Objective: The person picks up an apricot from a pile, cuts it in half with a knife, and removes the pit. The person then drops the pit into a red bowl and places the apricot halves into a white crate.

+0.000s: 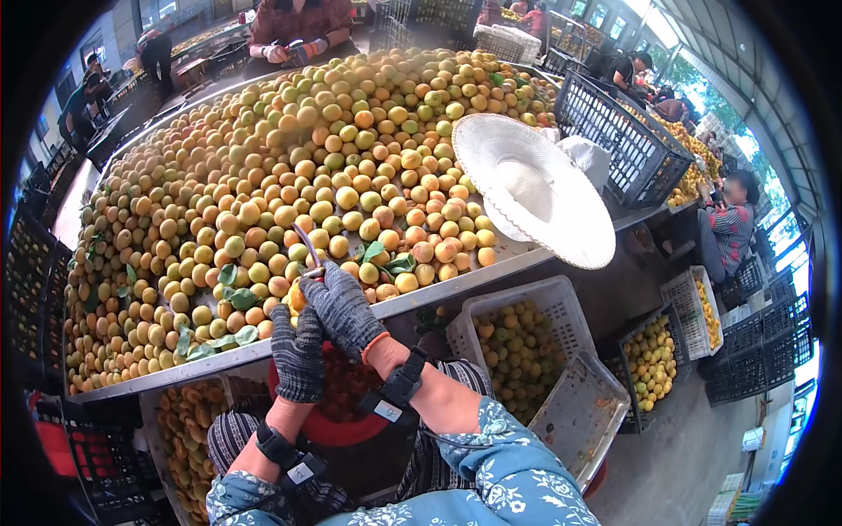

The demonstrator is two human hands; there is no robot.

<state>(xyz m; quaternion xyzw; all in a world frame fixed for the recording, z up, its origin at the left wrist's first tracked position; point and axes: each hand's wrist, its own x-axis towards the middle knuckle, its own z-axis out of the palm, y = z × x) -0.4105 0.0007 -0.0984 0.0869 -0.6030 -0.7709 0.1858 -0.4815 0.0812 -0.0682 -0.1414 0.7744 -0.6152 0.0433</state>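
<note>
My right hand point(344, 309), in a dark grey knit glove, is closed around a small curved knife point(307, 243) whose blade points up toward the pile. Just beside it, my left hand point(299, 352) wears a matching glove and grips an apricot point(297, 297), mostly hidden by the fingers. Both hands are close together over the table's metal front edge point(421, 296). Beyond them spreads a large heap of yellow-orange apricots point(263, 193) with some green leaves point(237, 297). Below my hands, a red tub point(346, 430) sits between my knees, its contents reddish and partly hidden.
A white straw hat point(561, 219) rests at the table's right edge, beside a black crate point(614, 140). A grey crate of apricots point(526, 342) stands at my right, a tilted tray point(583, 416) against it. Split apricots point(189, 438) fill a container at left. A person point(298, 31) sits opposite.
</note>
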